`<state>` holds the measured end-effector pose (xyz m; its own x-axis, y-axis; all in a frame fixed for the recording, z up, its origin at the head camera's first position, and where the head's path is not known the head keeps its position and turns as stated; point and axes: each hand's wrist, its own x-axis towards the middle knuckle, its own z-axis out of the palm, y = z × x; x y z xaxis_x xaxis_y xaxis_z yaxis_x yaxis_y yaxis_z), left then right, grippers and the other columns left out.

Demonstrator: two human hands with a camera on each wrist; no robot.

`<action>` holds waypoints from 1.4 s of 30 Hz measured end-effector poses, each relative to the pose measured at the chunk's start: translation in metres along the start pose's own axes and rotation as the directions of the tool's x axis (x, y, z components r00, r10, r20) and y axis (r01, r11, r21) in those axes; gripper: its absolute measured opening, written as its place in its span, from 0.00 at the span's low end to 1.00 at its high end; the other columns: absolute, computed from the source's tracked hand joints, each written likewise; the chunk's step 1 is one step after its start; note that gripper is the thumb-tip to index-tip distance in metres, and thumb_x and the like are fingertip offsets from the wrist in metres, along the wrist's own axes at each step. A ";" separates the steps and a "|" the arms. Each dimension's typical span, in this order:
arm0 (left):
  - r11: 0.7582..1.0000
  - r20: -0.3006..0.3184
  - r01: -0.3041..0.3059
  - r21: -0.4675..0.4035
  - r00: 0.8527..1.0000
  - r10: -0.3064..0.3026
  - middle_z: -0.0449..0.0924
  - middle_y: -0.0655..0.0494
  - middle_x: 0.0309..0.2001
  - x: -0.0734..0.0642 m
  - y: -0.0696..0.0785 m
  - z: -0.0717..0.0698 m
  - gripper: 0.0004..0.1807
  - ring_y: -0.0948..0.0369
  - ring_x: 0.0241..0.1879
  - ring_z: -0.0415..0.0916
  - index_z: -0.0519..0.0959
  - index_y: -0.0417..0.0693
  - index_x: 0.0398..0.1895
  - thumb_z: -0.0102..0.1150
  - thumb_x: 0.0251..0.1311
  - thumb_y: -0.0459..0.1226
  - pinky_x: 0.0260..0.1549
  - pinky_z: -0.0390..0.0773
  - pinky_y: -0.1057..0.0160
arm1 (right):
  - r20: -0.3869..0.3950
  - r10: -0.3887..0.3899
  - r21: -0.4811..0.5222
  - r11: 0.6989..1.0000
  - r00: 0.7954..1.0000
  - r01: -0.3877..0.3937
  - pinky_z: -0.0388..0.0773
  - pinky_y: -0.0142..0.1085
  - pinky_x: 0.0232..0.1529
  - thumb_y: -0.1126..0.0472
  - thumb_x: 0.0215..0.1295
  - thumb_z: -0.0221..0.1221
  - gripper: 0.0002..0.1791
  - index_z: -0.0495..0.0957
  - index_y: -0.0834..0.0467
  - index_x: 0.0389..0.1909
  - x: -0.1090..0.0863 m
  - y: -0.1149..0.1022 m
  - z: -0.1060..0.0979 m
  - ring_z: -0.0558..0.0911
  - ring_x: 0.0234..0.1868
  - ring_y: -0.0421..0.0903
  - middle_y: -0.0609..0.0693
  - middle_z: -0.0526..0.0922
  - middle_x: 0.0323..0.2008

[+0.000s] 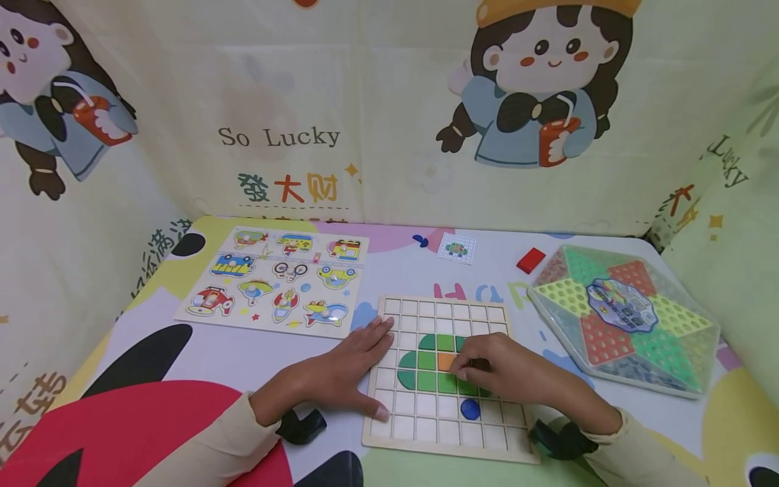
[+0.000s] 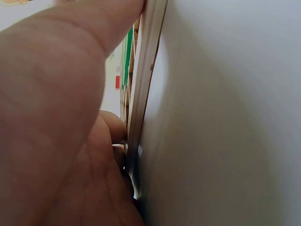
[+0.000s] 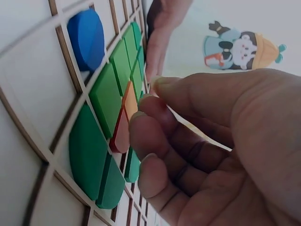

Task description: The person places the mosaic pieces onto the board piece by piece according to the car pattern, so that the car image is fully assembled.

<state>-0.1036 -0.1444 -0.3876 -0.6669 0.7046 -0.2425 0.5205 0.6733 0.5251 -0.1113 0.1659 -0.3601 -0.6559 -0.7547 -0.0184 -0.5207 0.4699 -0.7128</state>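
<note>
A wooden grid board (image 1: 450,454) lies in front of me. Green tiles (image 1: 427,381) and an orange square tile (image 1: 446,362) form a rounded shape in its cells. My left hand (image 1: 341,368) rests spread along the board's left edge, thumb on the frame. Over the tiles' right part, my right hand (image 1: 502,365) has loosely bent fingers. In the right wrist view its fingertips are at a red tile (image 3: 121,134) beside the orange one; nothing shows pinched between them. A blue round piece (image 1: 470,409) sits on the grid below the green tiles.
A vehicle puzzle board (image 1: 310,274) lies at the back left. Behind the grid are blue pieces (image 1: 420,240), a small pattern card (image 1: 456,248) and a red piece (image 1: 531,260). A hexagonal checkers box (image 1: 627,321) lies on the right. Printed cloth walls surround the table.
</note>
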 end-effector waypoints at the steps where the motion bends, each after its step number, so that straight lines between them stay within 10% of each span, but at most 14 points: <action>1: 1.000 0.000 0.001 0.001 1.000 -0.001 0.28 0.60 0.78 0.000 0.000 0.000 0.63 0.61 0.74 0.21 0.45 0.47 0.78 0.63 0.47 0.67 0.71 0.35 0.51 | -0.010 0.003 0.007 1.000 1.000 -0.003 0.77 0.31 0.35 0.66 0.67 0.61 0.07 0.85 0.51 0.37 0.001 0.001 0.000 0.76 0.34 0.36 0.37 0.80 0.33; 14: 1.000 0.001 0.007 -0.006 1.000 -0.007 0.28 0.60 0.78 0.000 0.001 -0.001 0.62 0.60 0.75 0.22 0.46 0.47 0.78 0.64 0.47 0.67 0.71 0.36 0.50 | -0.137 0.097 0.021 0.995 0.986 -0.095 0.77 0.31 0.32 0.66 0.65 0.62 0.06 0.86 0.55 0.39 0.027 0.021 -0.012 0.76 0.32 0.43 0.43 0.84 0.36; 42: 1.000 -0.002 -0.004 -0.008 1.000 0.004 0.27 0.60 0.78 -0.001 0.001 0.000 0.62 0.59 0.75 0.22 0.45 0.47 0.78 0.64 0.47 0.67 0.71 0.37 0.49 | -0.355 0.327 0.198 0.942 0.876 -0.271 0.78 0.33 0.35 0.65 0.68 0.58 0.09 0.84 0.62 0.45 0.099 0.064 -0.034 0.79 0.36 0.49 0.53 0.84 0.39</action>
<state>-0.1025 -0.1441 -0.3871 -0.6658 0.7068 -0.2391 0.5189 0.6689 0.5322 -0.2278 0.1363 -0.3838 -0.9386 -0.3449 0.0001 -0.2046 0.5566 -0.8052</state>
